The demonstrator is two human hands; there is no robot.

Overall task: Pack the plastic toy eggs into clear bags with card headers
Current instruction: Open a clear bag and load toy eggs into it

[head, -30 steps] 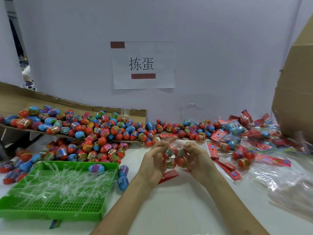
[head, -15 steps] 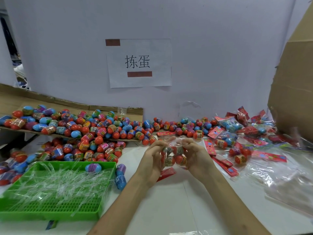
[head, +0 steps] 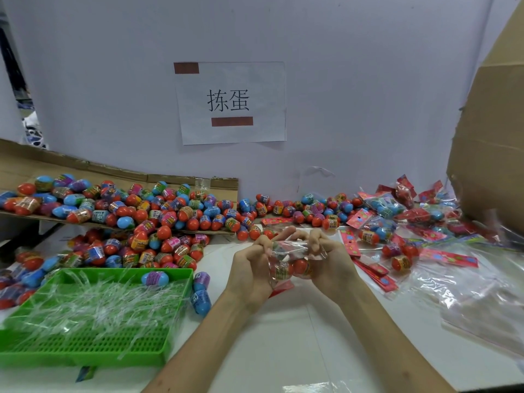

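Note:
A clear bag (head: 289, 259) with red toy eggs inside hangs between my two hands above the white table (head: 283, 341). My left hand (head: 251, 269) pinches the bag's left top edge and my right hand (head: 330, 263) pinches its right top edge. A red card header (head: 280, 287) lies on the table just under the bag, mostly hidden. Loose red, blue and purple eggs (head: 158, 219) are heaped at the back left and along the wall. Two blue eggs (head: 200, 293) lie beside the green tray.
A green plastic tray (head: 85, 344) full of clear plastic strips sits at the front left with one egg (head: 155, 278) in it. Packed bags and red headers (head: 397, 222) pile up at the right. Empty clear bags (head: 482, 302) lie far right, under a cardboard box (head: 493, 154).
My hands stay together on the bag; the fingers have shifted along its top edge. The view has shifted slightly.

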